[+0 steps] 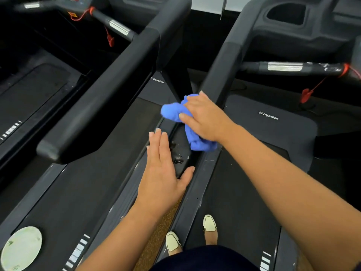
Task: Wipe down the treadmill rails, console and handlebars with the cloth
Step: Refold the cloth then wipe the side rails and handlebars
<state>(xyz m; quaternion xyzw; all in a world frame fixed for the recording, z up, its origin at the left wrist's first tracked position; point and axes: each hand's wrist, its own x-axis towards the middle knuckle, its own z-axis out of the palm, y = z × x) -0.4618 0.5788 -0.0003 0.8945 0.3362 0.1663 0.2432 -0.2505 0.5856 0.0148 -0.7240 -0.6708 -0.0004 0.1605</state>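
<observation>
My right hand [205, 116] grips a bunched blue cloth [173, 111] just below the lower end of the right treadmill's left handlebar [220, 69]. Part of the cloth hangs under my wrist. My left hand [163, 169] is held flat with straight fingers over the gap between the two treadmills, beside a dark strip [180, 153] with wet droplets on it. The left treadmill's right handlebar [109, 90] slants across the upper left. The grey side rail [195, 194] of the right treadmill runs below my hands.
Two black treadmills stand side by side. A pale round disc [21, 249] lies on the left treadmill's belt at the lower left. Red safety clips [305, 94] dangle from cords under both consoles. My feet in pale shoes [209, 223] stand near the right treadmill's rail.
</observation>
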